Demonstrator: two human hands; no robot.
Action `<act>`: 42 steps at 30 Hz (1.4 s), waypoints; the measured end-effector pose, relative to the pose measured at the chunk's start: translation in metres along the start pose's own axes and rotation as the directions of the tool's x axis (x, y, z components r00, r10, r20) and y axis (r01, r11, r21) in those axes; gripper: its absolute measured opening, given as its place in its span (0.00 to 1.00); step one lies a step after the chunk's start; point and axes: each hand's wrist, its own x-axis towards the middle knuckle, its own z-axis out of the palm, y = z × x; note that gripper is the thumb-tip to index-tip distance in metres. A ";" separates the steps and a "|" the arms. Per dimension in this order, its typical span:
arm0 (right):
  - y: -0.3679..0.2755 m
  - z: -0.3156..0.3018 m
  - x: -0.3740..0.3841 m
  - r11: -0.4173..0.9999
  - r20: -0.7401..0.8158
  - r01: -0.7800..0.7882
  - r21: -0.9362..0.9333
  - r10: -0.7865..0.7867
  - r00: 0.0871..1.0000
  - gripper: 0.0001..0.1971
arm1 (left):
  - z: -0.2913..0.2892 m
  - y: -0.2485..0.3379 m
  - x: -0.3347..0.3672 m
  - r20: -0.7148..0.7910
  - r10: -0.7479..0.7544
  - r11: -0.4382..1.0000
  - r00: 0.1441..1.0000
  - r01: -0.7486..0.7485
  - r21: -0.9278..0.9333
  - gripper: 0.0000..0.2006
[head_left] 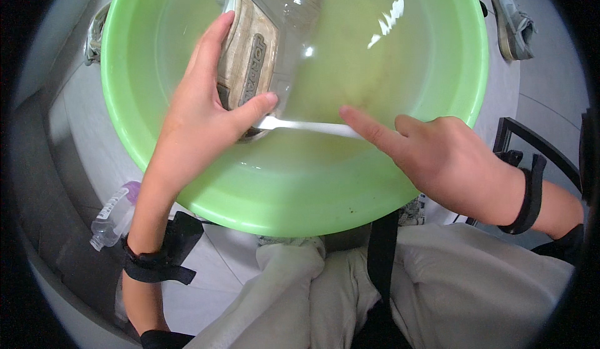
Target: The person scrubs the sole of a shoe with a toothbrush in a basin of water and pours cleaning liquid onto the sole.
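A shoe with a grey and tan sole lies sole up in the green basin, partly in cloudy yellowish water. My left hand grips the shoe near its heel, thumb on the sole and fingers along the left side. My right hand is closed round the slim white handle of a brush, its index finger stretched along it. The handle's left end meets the heel beside my left thumb. Whatever bristles it has are hidden there.
A clear plastic bottle with a purple part lies on the floor left of the basin. Other shoes stand at the far right. A black metal frame is beside my right forearm. My knees are close to the basin's near rim.
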 end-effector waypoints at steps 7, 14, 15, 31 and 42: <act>0.012 -0.021 0.006 0.884 0.132 -0.003 0.468 -0.067 0.989 0.20 | 0.001 -0.001 0.003 0.007 -0.028 0.999 1.000 0.029 -0.018 0.42; 0.008 -0.031 0.012 0.915 0.089 -0.125 0.383 0.098 0.991 0.08 | -0.011 -0.004 0.001 0.045 -0.059 0.987 0.997 0.065 -0.147 0.44; 0.010 -0.029 0.011 0.996 -0.081 0.028 0.087 -0.021 0.996 0.06 | -0.010 -0.005 0.002 0.052 -0.051 0.986 0.997 0.058 -0.155 0.44; 0.026 -0.033 0.026 0.742 0.428 -0.351 0.571 0.096 0.899 0.10 | -0.007 -0.007 0.001 0.038 -0.006 0.993 0.999 0.011 -0.114 0.45; 0.013 -0.027 0.002 0.922 -0.039 -0.096 0.375 0.119 0.992 0.11 | -0.006 -0.005 0.005 0.045 -0.015 0.992 0.999 0.020 -0.121 0.45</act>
